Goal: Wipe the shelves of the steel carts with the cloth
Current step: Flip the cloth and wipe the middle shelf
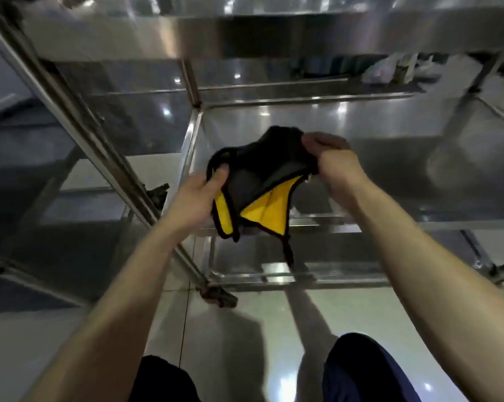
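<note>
Both hands were up in front of the steel cart [274, 117], holding the cloth [262, 181] in the air between them, clear of every shelf. The left hand [198, 195] pinched the cloth's left edge, thumb on top; the right hand [332, 161] was curled tight around its upper right corner. The cloth showed a black face above and a yellow one below, bunched and sagging, so its full shape could not be read, and one dark corner dangled down. The picture was soft with blur, and the right hand's fingers were hard to separate. Behind the cloth lay the middle shelf [390, 158], bare and shiny, with open room to the right. The top shelf [245, 33] ran out of view at the upper edge. The lower shelf [274, 271] peeked out beneath, its raised rim nearest the viewer. A caster wheel [220, 297] sat on the tiled floor [259, 343], and a second cart [56, 140] stood just beside on the left, partly cut off. Items at the far right rear were too blurred to name.
</note>
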The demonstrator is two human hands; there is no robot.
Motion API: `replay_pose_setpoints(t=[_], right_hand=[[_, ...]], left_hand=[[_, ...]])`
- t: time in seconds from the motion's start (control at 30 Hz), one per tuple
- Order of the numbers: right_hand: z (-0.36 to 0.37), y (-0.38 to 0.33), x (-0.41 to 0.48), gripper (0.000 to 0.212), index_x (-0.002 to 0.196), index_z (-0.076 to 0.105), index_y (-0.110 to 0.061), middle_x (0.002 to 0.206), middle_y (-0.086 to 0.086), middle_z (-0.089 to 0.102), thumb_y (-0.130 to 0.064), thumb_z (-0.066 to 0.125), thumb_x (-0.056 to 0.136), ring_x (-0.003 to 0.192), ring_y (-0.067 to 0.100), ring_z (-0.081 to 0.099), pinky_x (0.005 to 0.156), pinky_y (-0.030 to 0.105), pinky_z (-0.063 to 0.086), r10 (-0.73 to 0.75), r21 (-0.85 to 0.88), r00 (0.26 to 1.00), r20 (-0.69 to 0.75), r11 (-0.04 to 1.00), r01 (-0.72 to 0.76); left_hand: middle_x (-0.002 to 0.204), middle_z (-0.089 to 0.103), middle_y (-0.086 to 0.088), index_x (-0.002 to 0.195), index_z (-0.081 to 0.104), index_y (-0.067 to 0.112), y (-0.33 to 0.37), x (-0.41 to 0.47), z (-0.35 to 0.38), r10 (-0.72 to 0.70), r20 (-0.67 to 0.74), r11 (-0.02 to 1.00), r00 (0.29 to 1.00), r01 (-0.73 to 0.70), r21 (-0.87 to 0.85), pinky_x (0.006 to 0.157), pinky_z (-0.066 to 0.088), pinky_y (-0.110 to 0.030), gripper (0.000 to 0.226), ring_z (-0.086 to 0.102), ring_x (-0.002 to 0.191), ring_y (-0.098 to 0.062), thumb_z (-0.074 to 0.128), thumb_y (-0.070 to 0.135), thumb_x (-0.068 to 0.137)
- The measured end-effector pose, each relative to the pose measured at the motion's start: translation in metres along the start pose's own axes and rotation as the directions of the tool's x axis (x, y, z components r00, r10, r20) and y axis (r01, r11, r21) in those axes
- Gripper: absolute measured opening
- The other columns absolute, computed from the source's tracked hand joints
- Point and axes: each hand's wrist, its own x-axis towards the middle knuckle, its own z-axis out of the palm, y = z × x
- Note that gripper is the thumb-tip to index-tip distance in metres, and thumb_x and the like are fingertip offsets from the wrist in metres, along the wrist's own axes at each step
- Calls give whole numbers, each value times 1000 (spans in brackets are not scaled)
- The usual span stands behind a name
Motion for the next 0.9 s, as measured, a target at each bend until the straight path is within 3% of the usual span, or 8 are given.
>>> replay_pose_setpoints(t=[0.1, 0.2, 0.37, 0.5, 0.6, 0.73, 0.83, 0.9], right_hand=[[-17, 9, 0, 30, 129, 73, -16, 127, 9, 73, -35, 63, 107, 115, 22, 68, 95, 35, 55, -91, -257, 995, -41, 963, 77], [-26, 7, -43, 61, 137, 65, -28, 135, 1, 63, -73, 59, 96, 127, 22, 60, 101, 33, 48, -390, -684, 919, 64, 653, 324], [13, -12, -129, 79, 116, 68, -37, 102, -18, 74, -97, 70, 66, 89, -2, 69, 75, 28, 60, -332, -552, 882, 334, 690, 468], [-1, -19, -123, 39, 138, 69, -29, 103, -11, 78, -45, 70, 102, 94, 8, 72, 82, 30, 57, -303, -541, 821, 484, 633, 553], [-32, -29, -108, 27, 133, 75, -29, 103, -23, 72, -27, 59, 111, 98, -2, 67, 88, 21, 50, -265, -494, 792, 550, 661, 564], [-42, -37, -101, 27, 110, 77, -22, 88, -10, 73, -20, 50, 114, 85, 6, 67, 76, 25, 48, -311, -462, 867, 389, 749, 476], [-31, -39, -110, 32, 106, 73, -21, 79, 3, 70, -44, 53, 111, 73, 14, 67, 71, 32, 47, -316, -369, 898, 306, 830, 418], [-43, -46, -115, 63, 116, 72, -29, 101, -3, 75, -83, 56, 88, 93, 9, 71, 84, 31, 53, -241, -333, 874, 421, 856, 397]], left_hand=[[83, 82, 11, 76, 83, 24, -5, -6, 2, -32, -182, 961, 983, -20, -278, 69, 59, -19, 40, 80, 85, -7, 69, 52, 102], [97, 84, -6, 80, 86, 26, 9, -20, 6, 29, -145, 926, 989, -81, -369, 74, 64, -32, 40, 82, 92, -21, 73, 61, 95], [69, 76, -5, 69, 75, 15, 50, -34, 26, 67, -116, 995, 991, -76, -71, 61, 53, -30, 55, 72, 65, -16, 72, 64, 96], [104, 82, -18, 106, 79, 7, 53, -40, 2, 96, 154, 992, 983, -82, -95, 98, 62, -47, 41, 80, 101, -32, 66, 46, 105], [131, 75, -20, 135, 72, 10, 42, -47, -25, 58, 322, 987, 945, -5, -162, 108, 58, -48, 39, 72, 124, -37, 60, 36, 108], [118, 79, -18, 121, 79, 12, 51, -55, -34, 23, 201, 997, 979, -8, -77, 101, 59, -50, 30, 76, 108, -37, 61, 34, 109], [93, 79, -12, 106, 81, 14, 70, -61, -25, 30, 47, 995, 998, -34, 92, 85, 58, -45, 38, 75, 87, -32, 61, 46, 108], [90, 73, -16, 101, 81, 15, 77, -64, -29, 74, -55, 973, 996, -60, 221, 78, 53, -41, 44, 71, 83, -32, 61, 54, 105]])
